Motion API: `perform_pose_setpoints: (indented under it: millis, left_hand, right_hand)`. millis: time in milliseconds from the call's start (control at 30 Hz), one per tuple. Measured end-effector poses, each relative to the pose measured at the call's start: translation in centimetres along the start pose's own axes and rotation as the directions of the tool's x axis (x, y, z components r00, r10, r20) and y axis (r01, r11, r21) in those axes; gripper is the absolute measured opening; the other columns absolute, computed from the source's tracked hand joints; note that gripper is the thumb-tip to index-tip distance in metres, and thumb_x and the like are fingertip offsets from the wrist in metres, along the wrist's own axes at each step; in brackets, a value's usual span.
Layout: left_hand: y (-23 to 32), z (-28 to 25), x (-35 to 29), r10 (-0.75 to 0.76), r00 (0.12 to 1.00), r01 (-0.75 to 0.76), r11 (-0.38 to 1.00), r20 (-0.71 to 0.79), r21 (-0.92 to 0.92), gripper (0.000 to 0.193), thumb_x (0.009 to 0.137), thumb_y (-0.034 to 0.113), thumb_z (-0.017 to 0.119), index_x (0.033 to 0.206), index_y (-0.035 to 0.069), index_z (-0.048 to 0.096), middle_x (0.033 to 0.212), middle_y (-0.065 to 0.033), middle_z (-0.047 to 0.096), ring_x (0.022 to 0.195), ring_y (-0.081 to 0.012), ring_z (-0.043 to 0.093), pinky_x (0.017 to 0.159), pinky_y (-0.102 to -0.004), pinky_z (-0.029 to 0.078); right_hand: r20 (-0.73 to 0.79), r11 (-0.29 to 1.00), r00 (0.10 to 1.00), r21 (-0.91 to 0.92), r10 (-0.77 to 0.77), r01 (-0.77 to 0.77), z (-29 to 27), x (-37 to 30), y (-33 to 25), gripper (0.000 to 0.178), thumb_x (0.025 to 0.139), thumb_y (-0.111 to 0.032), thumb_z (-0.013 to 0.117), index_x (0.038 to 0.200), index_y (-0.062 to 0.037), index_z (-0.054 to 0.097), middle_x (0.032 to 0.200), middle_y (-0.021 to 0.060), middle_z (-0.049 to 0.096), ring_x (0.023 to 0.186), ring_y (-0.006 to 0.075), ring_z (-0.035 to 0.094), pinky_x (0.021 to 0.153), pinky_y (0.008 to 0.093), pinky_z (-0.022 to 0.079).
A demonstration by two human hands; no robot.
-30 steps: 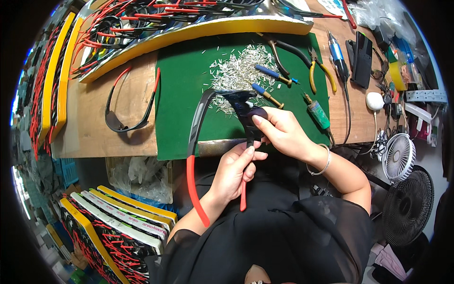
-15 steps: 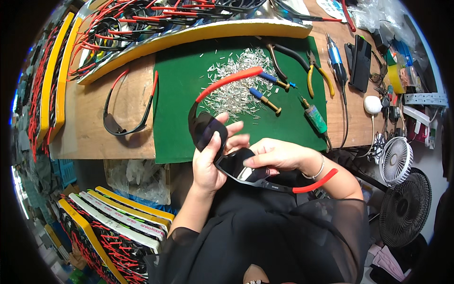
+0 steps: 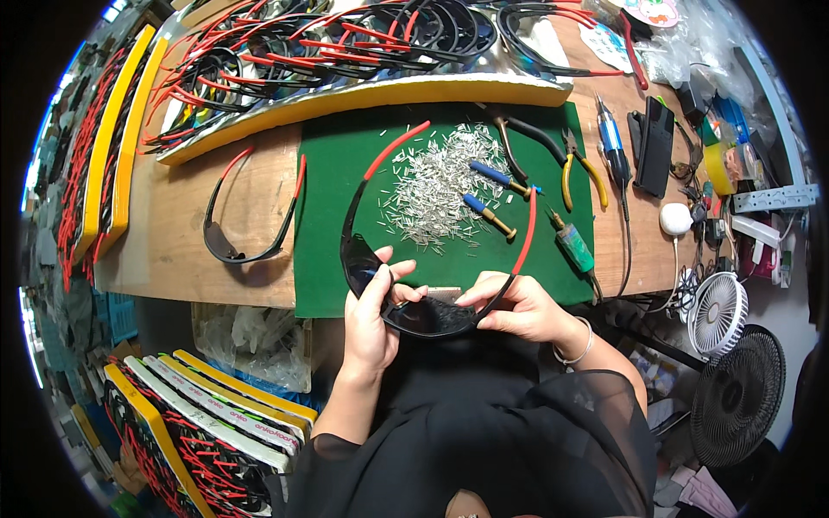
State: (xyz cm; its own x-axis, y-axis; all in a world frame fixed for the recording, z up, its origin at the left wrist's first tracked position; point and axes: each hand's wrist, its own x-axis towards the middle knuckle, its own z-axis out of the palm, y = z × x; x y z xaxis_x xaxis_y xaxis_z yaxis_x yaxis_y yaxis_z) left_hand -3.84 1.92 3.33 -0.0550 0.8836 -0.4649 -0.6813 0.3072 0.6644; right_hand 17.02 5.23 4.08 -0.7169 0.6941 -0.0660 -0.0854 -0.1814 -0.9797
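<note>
Both my hands hold a pair of black sunglasses (image 3: 432, 321) with red temple tips, just over the near edge of the green mat (image 3: 337, 259). The dark lenses are towards me, and both temples stretch away over the mat. My left hand (image 3: 373, 315) pinches the left lens between thumb and fingers. Closed around the right end of the frame, near the hinge, is my right hand (image 3: 522, 309). Beyond the glasses lies a heap of small silver pins (image 3: 440, 186). Two blue-handled screwdrivers (image 3: 489, 216) rest by it.
A second pair of sunglasses (image 3: 226, 249) sits on the wood at left. Yellow-edged trays (image 3: 371, 102) full of glasses stand at the back. Right of the heap are yellow-handled cutters (image 3: 570, 173), a green-handled tool (image 3: 572, 246), a blue electric screwdriver (image 3: 611, 138) and a phone (image 3: 654, 147).
The sunglasses have turned so both temples now point away over the mat. My right hand has shifted from the right lens to the hinge end. The view has moved slightly.
</note>
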Motion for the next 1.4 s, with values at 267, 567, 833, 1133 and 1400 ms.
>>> perform_pose_setpoints:
  millis: [267, 567, 833, 1133, 1400]
  left_hand:
    - [3.9, -3.4, -0.6, 0.158, 0.977, -0.137, 0.979, -0.142, 0.149, 0.038, 0.09, 0.02, 0.048, 0.12, 0.0, 0.036, 0.101, -0.0178, 0.058, 0.062, -0.0192, 0.061, 0.067, -0.0359, 0.054]
    - [13.0, -16.3, 2.4, 0.437, 0.727, -0.305, 0.896, -0.53, 0.321, 0.037, 0.09, 0.038, 0.045, 0.107, 0.006, 0.037, 0.092, -0.0076, 0.045, 0.055, -0.0185, 0.055, 0.047, -0.0326, 0.051]
    - [13.8, -14.9, 5.1, 0.53, 0.746, -0.124, 0.705, -0.402, 0.699, 0.049, 0.092, 0.047, 0.034, 0.109, 0.004, 0.05, 0.075, -0.0026, 0.055, 0.057, -0.0089, 0.052, 0.044, -0.0202, 0.042]
    - [11.4, -19.1, 5.7, 0.564, 0.695, -0.348, 0.806, -0.445, 0.479, 0.059, 0.092, 0.051, 0.027, 0.121, 0.001, 0.041, 0.102, -0.0094, 0.056, 0.065, -0.0112, 0.053, 0.054, -0.023, 0.045]
    - [9.4, -17.2, 5.2, 0.761, 0.507, -0.531, 0.646, -0.405, 0.549, 0.04, 0.095, 0.032, 0.034, 0.115, -0.001, 0.043, 0.094, -0.0106, 0.056, 0.063, -0.0106, 0.053, 0.054, -0.0196, 0.043]
  right_hand:
    - [-0.001, 0.931, 0.998, -0.36, 0.069, -0.065, 0.1, 0.3, -0.5, 0.041, 0.076, -0.009, 0.066, 0.115, -0.0058, 0.053, 0.087, 0.0034, 0.053, 0.065, 0.0085, 0.049, 0.06, 0.0213, 0.042]
    - [-0.16, 0.85, 0.987, -0.519, 0.009, -0.092, 0.8, 2.0, 1.7, 0.018, 0.081, -0.01, 0.059, 0.097, -0.0005, 0.06, 0.077, 0.0087, 0.057, 0.065, 0.0166, 0.057, 0.06, 0.026, 0.045]
    - [0.146, 0.658, 0.989, -0.742, -0.025, 0.126, 2.0, 6.5, -1.5, 0.017, 0.081, -0.015, 0.059, 0.094, -0.0043, 0.058, 0.077, 0.0106, 0.056, 0.07, 0.0257, 0.058, 0.062, 0.0325, 0.047]
    - [0.347, 0.145, 0.864, -0.895, -0.366, 0.421, 12.6, 24.0, 1.7, 0.038, 0.063, -0.034, 0.071, 0.079, -0.0031, 0.056, 0.08, 0.0116, 0.056, 0.079, 0.0283, 0.056, 0.068, 0.0389, 0.043]
    - [0.488, -0.075, 0.811, -0.867, -0.322, 0.492, 12.5, 21.4, 1.0, 0.01, 0.065, -0.015, 0.055, 0.068, -0.0075, 0.048, 0.058, 0.0039, 0.052, 0.052, 0.0187, 0.053, 0.052, 0.0294, 0.039]
